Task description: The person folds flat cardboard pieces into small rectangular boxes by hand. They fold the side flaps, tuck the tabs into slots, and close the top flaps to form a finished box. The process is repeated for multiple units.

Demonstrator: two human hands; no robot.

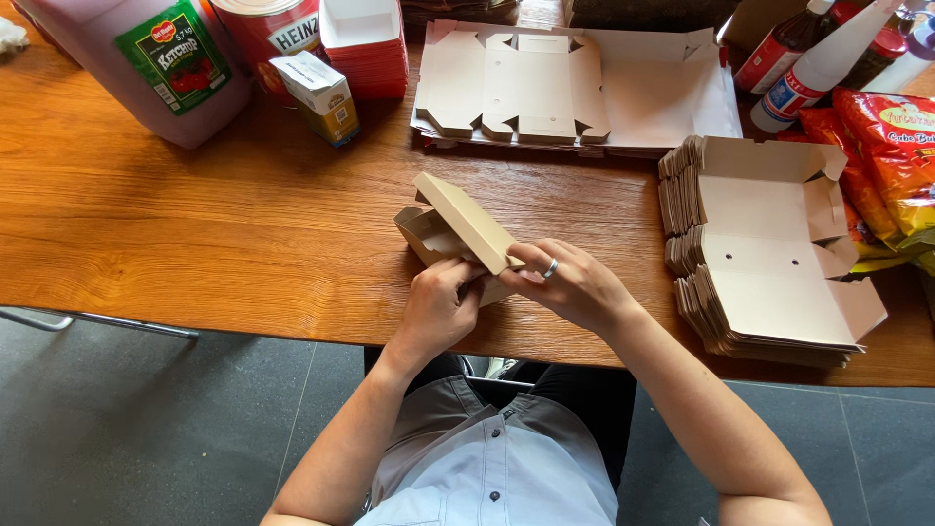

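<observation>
Stacks of flat cartons [769, 263] flank hand-held box [458, 234].

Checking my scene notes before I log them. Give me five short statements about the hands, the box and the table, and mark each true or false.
1. Both hands, left hand and right hand, grip the small cardboard box. True.
2. The box's lid is fully closed. False: it stands open, tilted up.
3. A ring sits on a finger of the right hand. True.
4. The stack of flat brown box blanks lies left of the hands. False: it lies to the right.
5. The wooden table carries a large ketchup jug. True.
</observation>
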